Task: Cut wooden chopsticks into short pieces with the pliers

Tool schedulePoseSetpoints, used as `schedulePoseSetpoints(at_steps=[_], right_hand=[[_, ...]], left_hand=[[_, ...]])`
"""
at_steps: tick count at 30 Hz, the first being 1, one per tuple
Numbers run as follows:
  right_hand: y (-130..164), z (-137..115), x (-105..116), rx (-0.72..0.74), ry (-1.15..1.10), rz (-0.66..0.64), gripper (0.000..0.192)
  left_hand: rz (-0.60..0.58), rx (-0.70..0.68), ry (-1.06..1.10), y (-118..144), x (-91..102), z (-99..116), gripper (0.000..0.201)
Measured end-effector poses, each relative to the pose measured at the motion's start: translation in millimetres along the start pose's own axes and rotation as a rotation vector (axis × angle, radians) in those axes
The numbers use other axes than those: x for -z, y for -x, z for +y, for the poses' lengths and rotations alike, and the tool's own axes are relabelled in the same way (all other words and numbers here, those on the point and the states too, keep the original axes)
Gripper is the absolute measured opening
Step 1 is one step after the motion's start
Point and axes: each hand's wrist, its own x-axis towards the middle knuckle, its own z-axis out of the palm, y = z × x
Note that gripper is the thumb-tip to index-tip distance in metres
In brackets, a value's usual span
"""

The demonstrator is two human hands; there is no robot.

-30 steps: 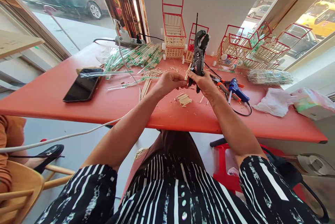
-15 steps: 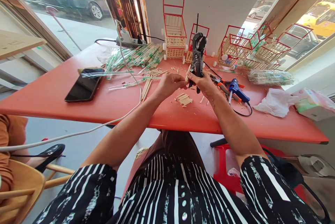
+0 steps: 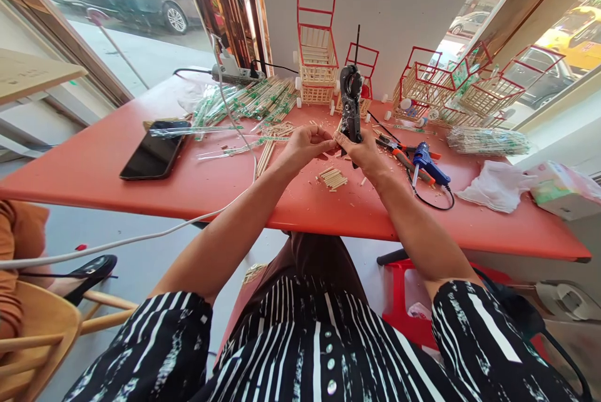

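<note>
nearest: black cotton-like top (image 3: pixel 291 345), irregular white stripes, round shiny buttons. beyond it, smooth orange-red table (image 3: pixel 220 186), rounded edge, scattered with wood crumbs. on it, a small flat heap of short, pale rods (image 3: pixel 333 178), roughly parallel.

right hand (image 3: pixel 365 153) grips a black cutter (image 3: pixel 351 104), held upright above the table; metal-looking, scuffed, curved head uppermost. left hand (image 3: pixel 310 146), fingers bent, tips beside the right thumb; cannot tell what, if anything, is pinched.

left side: glossy, flat black phone (image 3: pixel 151 154); longer bare sticks (image 3: pixel 265 159). right side: blue plastic glue gun (image 3: pixel 429 165), crumpled, translucent white bag (image 3: pixel 495 184).

farther: slender sticks in clear, green-printed wrappers (image 3: pixel 258 103), heaped. farthest on table: lattice cart (image 3: pixel 318 54) of pale sticks, red-edged, white wheels, before a matte grey wall (image 3: pixel 389 7).
</note>
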Motion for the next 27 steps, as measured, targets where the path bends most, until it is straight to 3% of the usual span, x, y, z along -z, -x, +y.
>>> schedulePoseSetpoints(at_steps=[9,21,27], right_hand=[[6,-9,-3,0.103,0.101,-0.009,0.035],[4,-18,5,-0.034,-0.128,0.067,0.038],[4,-24,11,-0.086,-0.231,0.049,0.049]], left_hand=[[0.078,-0.014,0.034,-3,-5.1,-1,0.03],[-0.012,-0.044,0.065,-2,-3.7,-4,0.032],[0.049,-0.073,0.075,-5,-1.5,-5,0.027]])
